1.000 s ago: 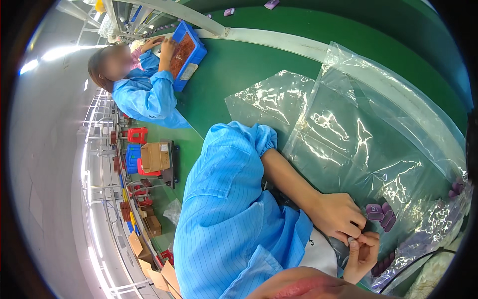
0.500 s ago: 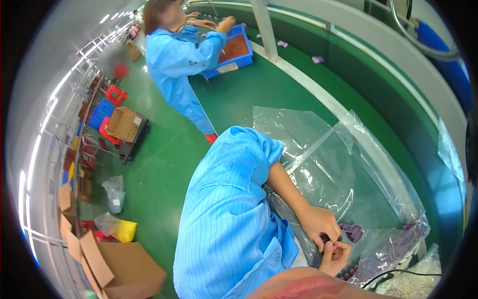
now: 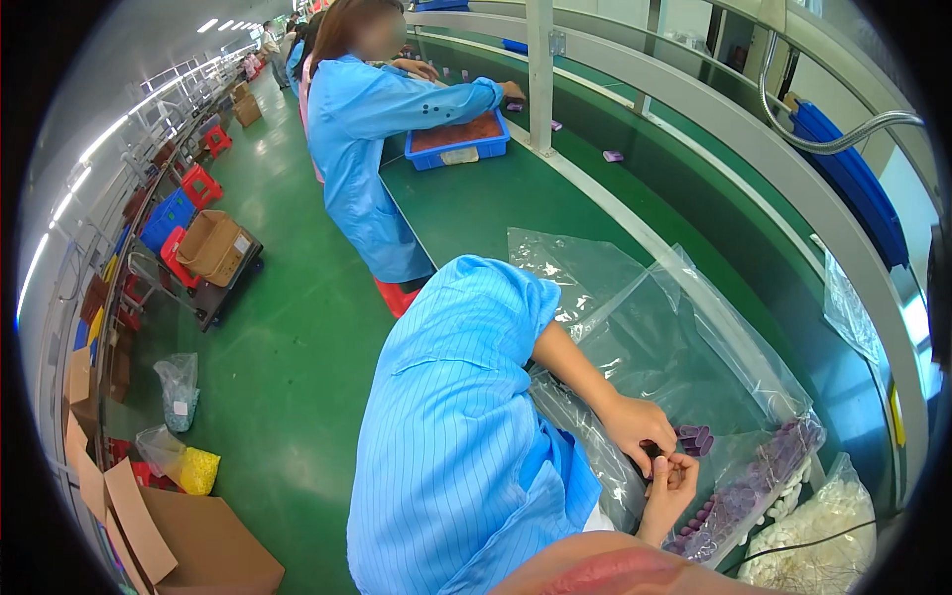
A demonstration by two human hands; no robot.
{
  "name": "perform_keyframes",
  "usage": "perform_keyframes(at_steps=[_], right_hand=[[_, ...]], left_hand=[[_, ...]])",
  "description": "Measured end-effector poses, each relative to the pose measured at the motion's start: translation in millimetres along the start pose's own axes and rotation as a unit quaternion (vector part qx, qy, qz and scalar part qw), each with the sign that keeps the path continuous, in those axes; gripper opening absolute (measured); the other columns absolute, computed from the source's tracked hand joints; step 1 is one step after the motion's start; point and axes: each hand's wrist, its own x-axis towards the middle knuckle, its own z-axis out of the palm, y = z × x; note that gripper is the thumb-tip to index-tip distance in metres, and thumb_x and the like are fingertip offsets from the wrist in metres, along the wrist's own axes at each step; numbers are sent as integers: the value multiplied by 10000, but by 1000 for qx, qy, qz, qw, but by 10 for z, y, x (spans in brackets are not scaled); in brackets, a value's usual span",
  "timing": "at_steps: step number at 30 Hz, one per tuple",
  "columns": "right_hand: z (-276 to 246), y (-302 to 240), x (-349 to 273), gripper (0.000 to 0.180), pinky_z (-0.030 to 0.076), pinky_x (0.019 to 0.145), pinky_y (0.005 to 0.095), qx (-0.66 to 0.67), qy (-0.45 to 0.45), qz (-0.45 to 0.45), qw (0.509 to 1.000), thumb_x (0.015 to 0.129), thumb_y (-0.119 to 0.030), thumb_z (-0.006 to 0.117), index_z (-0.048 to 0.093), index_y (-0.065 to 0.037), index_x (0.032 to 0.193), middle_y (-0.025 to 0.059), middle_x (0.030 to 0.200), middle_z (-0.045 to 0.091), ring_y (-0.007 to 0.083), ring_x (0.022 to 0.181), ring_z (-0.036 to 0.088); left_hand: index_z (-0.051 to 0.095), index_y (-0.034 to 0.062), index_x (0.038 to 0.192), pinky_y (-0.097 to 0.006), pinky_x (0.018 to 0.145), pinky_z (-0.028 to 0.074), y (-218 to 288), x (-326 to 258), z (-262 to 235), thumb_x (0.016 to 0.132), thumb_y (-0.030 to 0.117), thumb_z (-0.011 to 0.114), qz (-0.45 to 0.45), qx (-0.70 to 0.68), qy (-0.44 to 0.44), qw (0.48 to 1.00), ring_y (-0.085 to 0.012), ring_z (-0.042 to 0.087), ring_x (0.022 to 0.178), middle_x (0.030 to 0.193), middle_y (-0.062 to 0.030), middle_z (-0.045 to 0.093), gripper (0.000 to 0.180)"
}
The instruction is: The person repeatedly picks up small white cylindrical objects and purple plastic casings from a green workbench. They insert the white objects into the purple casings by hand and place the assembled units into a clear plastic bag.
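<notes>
My left hand [image 3: 633,424], at the end of a blue striped sleeve, reaches over a large clear plastic bag [image 3: 595,268] on the bench. Its fingers are closed on a small dark part [image 3: 651,449]. From below, my right hand [image 3: 670,486] meets it, thumb and fingertips pinched against the same part. The fingers partly cover the part, so its exact kind is unclear. Several small purple parts [image 3: 695,439] lie just beyond my hands. More purple pieces [image 3: 759,481] fill the bag's near right end.
A bag of white pieces [image 3: 818,526] lies at the lower right, with a thin black cable [image 3: 793,551] across it. Further along the green bench, a co-worker [image 3: 362,139] in blue works beside a blue tray [image 3: 456,154]. An open carton [image 3: 193,535] stands on the floor at left.
The view has tilted and shifted. The co-worker's arm has stretched out past the tray toward the belt. My hands stay together at the dark part, with only slight finger movement.
</notes>
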Motion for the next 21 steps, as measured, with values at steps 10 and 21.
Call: perform_keyframes(at_steps=[10,21], right_hand=[[1,-356,-200,135,411,531,204,8,125,-86,988,984,-52,622,584,12,1097,42,875,583,69,626,497],[-208,-541,-492,38,409,592,212,-5,285,-36,958,980,-15,617,623,21,991,63,932,596,70,673,513]], left_hand=[[659,51,979,-351,645,507,316,149,-269,817,183,831,-18,-88,78,993,-234,653,754,896,-81,660,270],[597,15,1263,-439,1004,527,-379,418,-1510,1030,200,590,-289,-495,235,785,-312,664,1112,1198,-126,651,298]])
